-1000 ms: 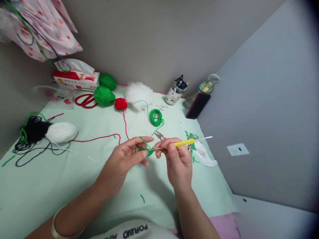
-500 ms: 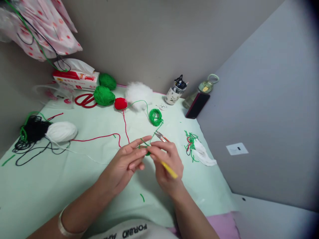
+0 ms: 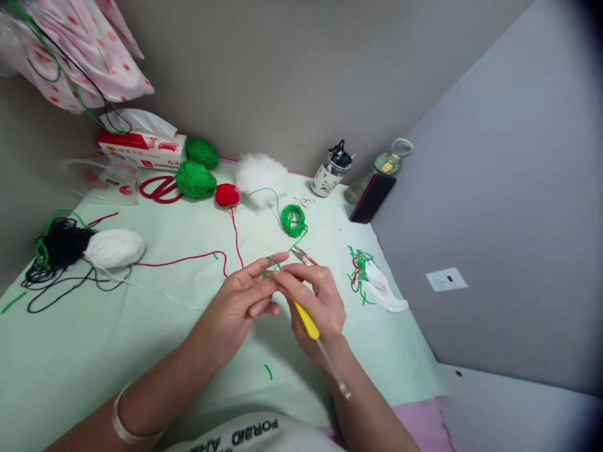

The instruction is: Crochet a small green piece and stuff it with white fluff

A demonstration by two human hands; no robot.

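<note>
My left hand [image 3: 238, 301] pinches a small green crochet piece [image 3: 268, 271] over the pale green table cover [image 3: 94, 339], fingers closed round it. My right hand [image 3: 313, 298] meets it fingertip to fingertip and holds a yellow-handled crochet hook [image 3: 307, 321], whose metal shaft points back toward my wrist. A green strand runs from the piece to a small green yarn coil [image 3: 293, 220]. Small snips [image 3: 304, 255] lie just beyond my fingers.
Two green yarn balls [image 3: 196, 179], a red ball [image 3: 227, 194], white stuffing [image 3: 261, 172], red scissors [image 3: 157, 188] and a tissue box [image 3: 141, 149] sit at the back. Black and white yarn [image 3: 89, 246] lies left. A jar [image 3: 330, 176], phone [image 3: 372, 198] and yarn scraps [image 3: 362, 273] are right.
My right hand has swung the hook round: its shaft pointed right, and now it points back toward me. Both hands have closed in on the green piece.
</note>
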